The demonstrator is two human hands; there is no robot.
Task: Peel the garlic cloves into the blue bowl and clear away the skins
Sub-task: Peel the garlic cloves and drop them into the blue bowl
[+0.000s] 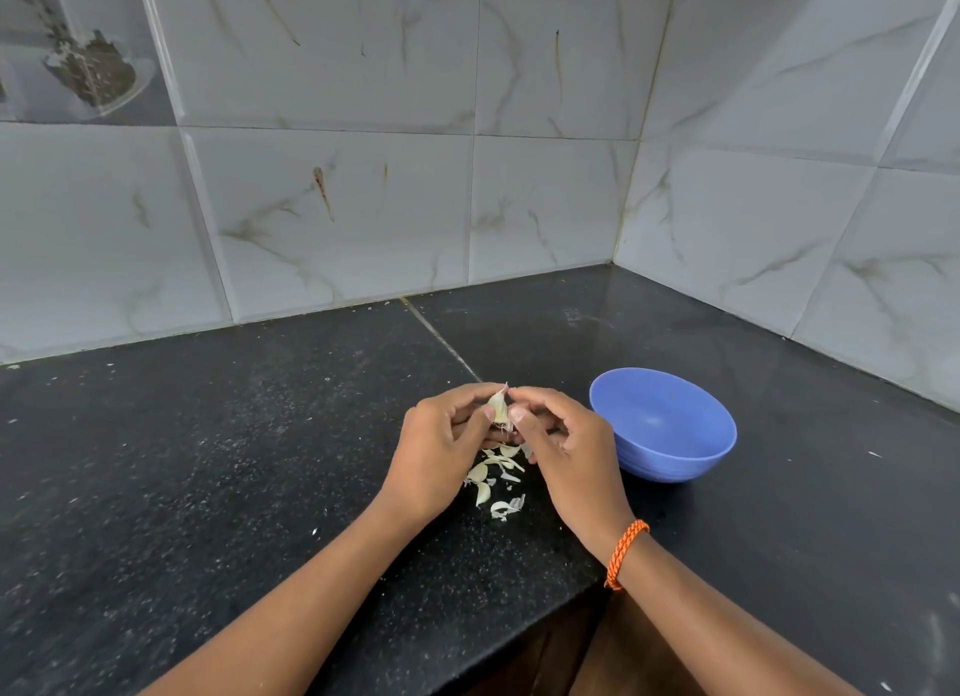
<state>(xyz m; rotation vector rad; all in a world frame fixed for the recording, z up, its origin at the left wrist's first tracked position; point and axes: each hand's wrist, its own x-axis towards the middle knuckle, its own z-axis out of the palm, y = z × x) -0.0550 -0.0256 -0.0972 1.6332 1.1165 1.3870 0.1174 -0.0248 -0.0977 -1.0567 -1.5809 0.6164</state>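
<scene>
peeling a garlic clove [500,408], left hand [441,448] pinches it steady while right hand [563,448] pinches at its skin; held over the skins [496,479] pile so scraps drop together. blue bowl [670,451] just right, looks empty.

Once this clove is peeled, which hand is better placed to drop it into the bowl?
Probably the right hand: it lies next to the blue bowl and already pinches the garlic clove; the left hand would have to cross over.
</scene>
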